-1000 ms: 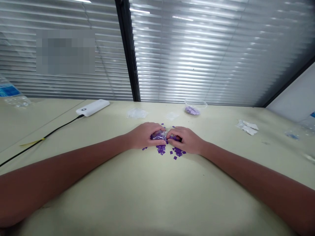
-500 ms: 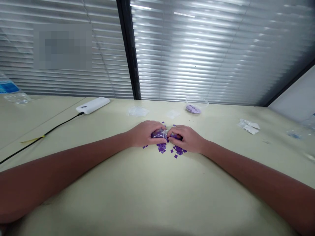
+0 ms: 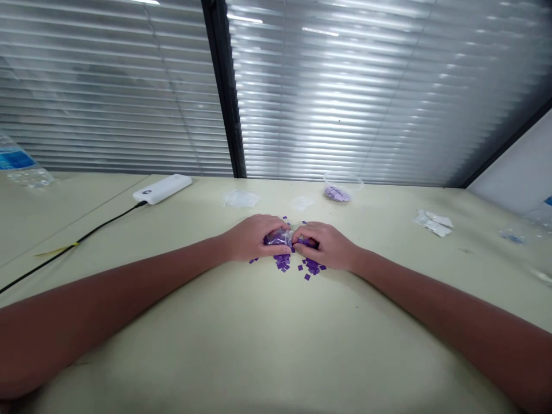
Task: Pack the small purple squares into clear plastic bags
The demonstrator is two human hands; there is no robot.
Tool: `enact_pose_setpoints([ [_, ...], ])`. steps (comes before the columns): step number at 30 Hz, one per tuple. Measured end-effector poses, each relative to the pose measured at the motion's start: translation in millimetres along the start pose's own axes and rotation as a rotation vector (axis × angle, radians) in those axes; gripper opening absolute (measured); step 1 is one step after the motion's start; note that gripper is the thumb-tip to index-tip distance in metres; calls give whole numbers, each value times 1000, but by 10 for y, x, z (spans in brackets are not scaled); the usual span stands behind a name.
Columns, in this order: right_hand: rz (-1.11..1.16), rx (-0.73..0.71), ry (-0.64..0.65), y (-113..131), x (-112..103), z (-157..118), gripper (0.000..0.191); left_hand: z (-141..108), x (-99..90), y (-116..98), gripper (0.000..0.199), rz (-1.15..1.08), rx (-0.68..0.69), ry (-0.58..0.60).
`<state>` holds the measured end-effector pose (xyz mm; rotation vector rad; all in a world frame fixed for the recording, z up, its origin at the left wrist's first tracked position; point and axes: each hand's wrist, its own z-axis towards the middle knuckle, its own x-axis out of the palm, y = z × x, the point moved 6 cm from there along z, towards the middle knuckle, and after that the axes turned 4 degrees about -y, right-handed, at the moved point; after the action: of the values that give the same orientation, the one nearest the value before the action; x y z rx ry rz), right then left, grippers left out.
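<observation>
My left hand (image 3: 250, 237) is curled around a small clear plastic bag (image 3: 281, 236) with purple pieces in it, low over the table. Facing it, my right hand (image 3: 326, 244) is closed, its thumb and fingertips at the bag's right edge. Small purple squares (image 3: 308, 242) show inside the curl of its fingers. Whether those fingertips also pinch the bag's edge, I cannot tell. More loose purple squares (image 3: 282, 262) lie scattered beneath and in front of both hands, and a few sit just behind them.
Behind the hands on the pale table (image 3: 241, 333) lie two flat clear bags (image 3: 241, 198) and a round clear container (image 3: 337, 194) with lilac pieces. White packets (image 3: 433, 222) are at right. A white device (image 3: 163, 189) with a black cable (image 3: 103, 221) and a bottle (image 3: 21, 161) stand left.
The whole view has shifted very slightly. Both hands keep their places at the bag, with no clear change in grip.
</observation>
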<state>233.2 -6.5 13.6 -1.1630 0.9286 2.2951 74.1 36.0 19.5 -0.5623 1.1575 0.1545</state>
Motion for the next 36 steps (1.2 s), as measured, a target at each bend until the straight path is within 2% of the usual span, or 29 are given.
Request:
enact_pose_setpoints([
  [36, -11, -14, -9, -18, 22, 2, 6, -11, 14, 41, 52, 15, 1, -12],
])
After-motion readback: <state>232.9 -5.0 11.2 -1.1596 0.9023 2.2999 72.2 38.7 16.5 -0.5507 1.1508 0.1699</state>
